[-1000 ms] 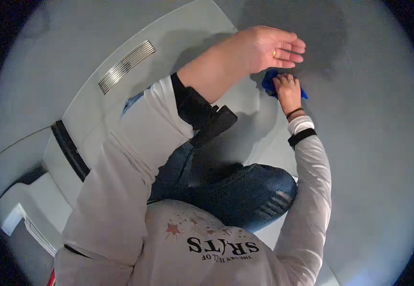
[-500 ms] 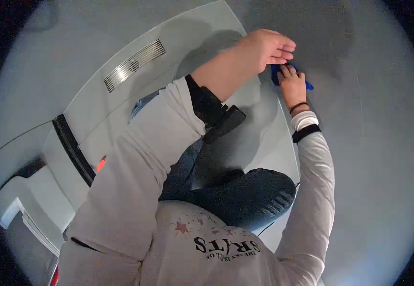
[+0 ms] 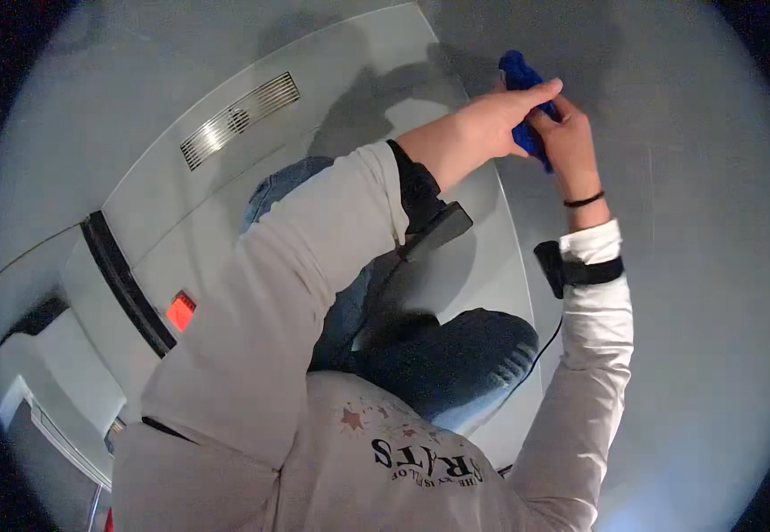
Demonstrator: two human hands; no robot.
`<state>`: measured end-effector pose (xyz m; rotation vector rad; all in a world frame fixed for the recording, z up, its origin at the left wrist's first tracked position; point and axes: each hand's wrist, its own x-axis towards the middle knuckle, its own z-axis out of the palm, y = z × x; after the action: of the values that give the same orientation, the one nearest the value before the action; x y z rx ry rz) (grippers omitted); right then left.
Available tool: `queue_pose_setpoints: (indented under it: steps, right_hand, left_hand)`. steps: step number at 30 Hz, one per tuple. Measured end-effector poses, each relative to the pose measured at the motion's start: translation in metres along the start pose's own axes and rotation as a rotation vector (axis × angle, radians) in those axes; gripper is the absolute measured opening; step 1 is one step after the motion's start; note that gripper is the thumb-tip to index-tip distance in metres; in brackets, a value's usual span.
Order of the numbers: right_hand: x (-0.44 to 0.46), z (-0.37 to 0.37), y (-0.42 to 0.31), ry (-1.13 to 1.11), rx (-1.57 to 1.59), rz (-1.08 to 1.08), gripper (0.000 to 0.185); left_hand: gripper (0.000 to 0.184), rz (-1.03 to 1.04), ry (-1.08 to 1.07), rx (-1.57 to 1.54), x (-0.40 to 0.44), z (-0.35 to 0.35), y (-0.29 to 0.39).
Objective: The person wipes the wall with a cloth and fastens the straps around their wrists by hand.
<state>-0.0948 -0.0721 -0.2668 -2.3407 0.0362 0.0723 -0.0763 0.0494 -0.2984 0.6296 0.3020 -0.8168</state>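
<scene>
A bunched blue cloth (image 3: 515,73) is held between both hands at the upper right. My left hand (image 3: 514,113) reaches across and grips its middle, with the thumb pointing right over the cloth and the fingers mostly hidden. Against the cloth's right side, my right hand (image 3: 569,137) is closed on it, its fingers bent and partly hidden. The two hands are close together, near the edge of the white panel (image 3: 403,44).
A ribbed metal vent (image 3: 240,120) is set in the white panel. An orange-red object (image 3: 181,310) lies beside a black strip (image 3: 126,282) at the left. My bent legs (image 3: 443,359) rest on the panel. A grey surface (image 3: 704,266) extends along the right.
My right hand has lifted the blue cloth off the grey surface. My left hand, empty and apart before, has closed on the cloth. More of the orange-red object shows.
</scene>
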Motion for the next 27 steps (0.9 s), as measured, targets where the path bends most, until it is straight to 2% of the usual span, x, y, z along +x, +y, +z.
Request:
queue_pose_setpoints:
  steps: [3,4,5,6,7,9,10,12,14,16,17,19,20,21,24,26,27]
  right_hand:
    - [-0.002,-0.026,-0.030,-0.231,0.166,0.000,0.026]
    - [0.014,-0.028,-0.057,-0.098,0.074,0.062,0.025]
    - [0.018,-0.035,-0.061,-0.097,0.067,0.060,0.025]
    - [0.021,-0.041,-0.065,0.002,-0.013,-0.062,0.024]
    - [0.022,-0.045,-0.068,0.098,-0.089,-0.179,0.023]
    - [0.013,-0.023,-0.096,-0.056,0.022,-0.347,0.021]
    - [-0.002,-0.008,-0.117,-0.192,0.017,-0.341,0.020]
    - [-0.009,0.019,-0.128,-0.634,0.137,-0.322,0.020]
    - [-0.009,0.049,-0.126,-0.838,0.212,-0.893,0.022]
    - [-0.019,0.053,-0.181,-1.157,0.218,-0.406,0.037]
    - [-0.021,0.053,-0.181,-1.204,0.113,-0.465,0.040]
    - [-0.027,0.064,-0.173,-1.264,0.037,-0.197,0.042]
    - [-0.030,0.071,-0.161,-1.290,0.136,-0.291,0.042]
    - [-0.034,0.072,-0.143,-1.288,0.143,-0.271,0.042]
    - [-0.037,0.070,-0.152,-1.303,0.220,-0.247,0.041]
    - [-0.036,0.070,-0.165,-1.177,0.216,0.059,0.032]
    - [-0.036,0.073,-0.165,-1.171,0.217,0.069,0.032]
  left_hand:
    - [0.050,0.029,-0.096,-0.177,0.005,-0.016,-0.005]
    - [0.046,0.064,-0.153,-0.124,0.006,-0.027,0.020]
    - [0.042,0.084,-0.215,-0.089,0.010,-0.030,0.019]
    - [0.040,0.247,-0.171,0.126,0.013,-0.032,0.015]
    - [0.040,0.240,-0.171,0.123,0.007,-0.031,0.015]
    - [0.043,0.491,-0.044,1.348,-0.012,-0.025,0.021]
    - [0.043,0.521,-0.082,1.675,-0.023,-0.025,0.017]
    - [0.041,0.471,-0.255,1.891,-0.038,-0.027,0.005]
    - [0.040,0.429,-0.410,1.942,-0.067,-0.039,-0.009]
    - [0.038,0.440,-0.510,1.909,-0.111,-0.038,-0.004]
    - [0.038,0.448,-0.545,1.891,-0.117,-0.039,-0.014]
    - [0.036,0.481,-0.592,1.853,-0.126,-0.042,-0.023]
    - [0.035,0.499,-0.615,1.835,-0.129,-0.042,-0.024]
    - [0.035,0.518,-0.624,1.818,-0.130,-0.043,-0.030]
    - [0.033,0.565,-0.657,1.779,-0.135,-0.044,-0.032]
    - [0.031,0.590,-0.682,1.755,-0.138,-0.046,-0.030]
    - [0.031,0.609,-0.700,1.742,-0.139,-0.046,-0.030]
